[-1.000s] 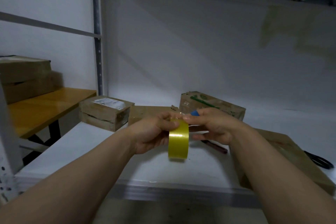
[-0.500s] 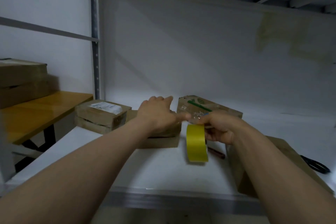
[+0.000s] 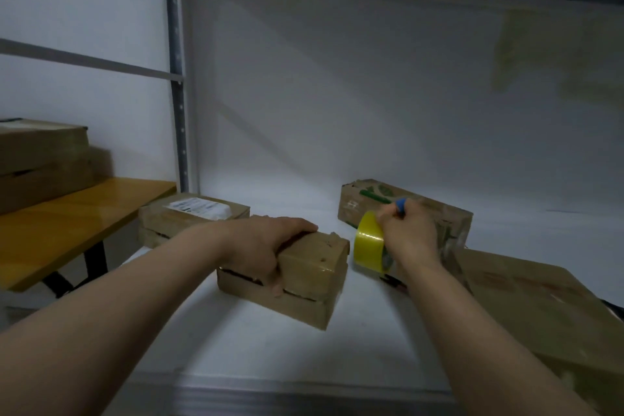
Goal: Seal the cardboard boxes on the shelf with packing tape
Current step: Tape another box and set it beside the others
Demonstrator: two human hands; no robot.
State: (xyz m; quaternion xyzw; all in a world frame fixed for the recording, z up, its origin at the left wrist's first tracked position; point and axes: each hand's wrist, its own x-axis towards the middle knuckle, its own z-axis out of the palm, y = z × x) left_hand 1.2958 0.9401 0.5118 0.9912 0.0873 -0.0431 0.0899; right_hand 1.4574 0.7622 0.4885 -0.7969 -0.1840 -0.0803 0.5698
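Yellow plastic packing-tape roll (image 3: 368,243) hangs gripped in our right hand (image 3: 408,233); our left hand (image 3: 266,243) grasps the small brown cardboard box (image 3: 314,260), whose gaping seam may wrinkle the tape.

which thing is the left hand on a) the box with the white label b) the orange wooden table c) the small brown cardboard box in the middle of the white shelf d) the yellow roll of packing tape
C: the left hand grips the small brown cardboard box, fingers over its top and thumb down its front, while the right hand holds the yellow roll of packing tape.
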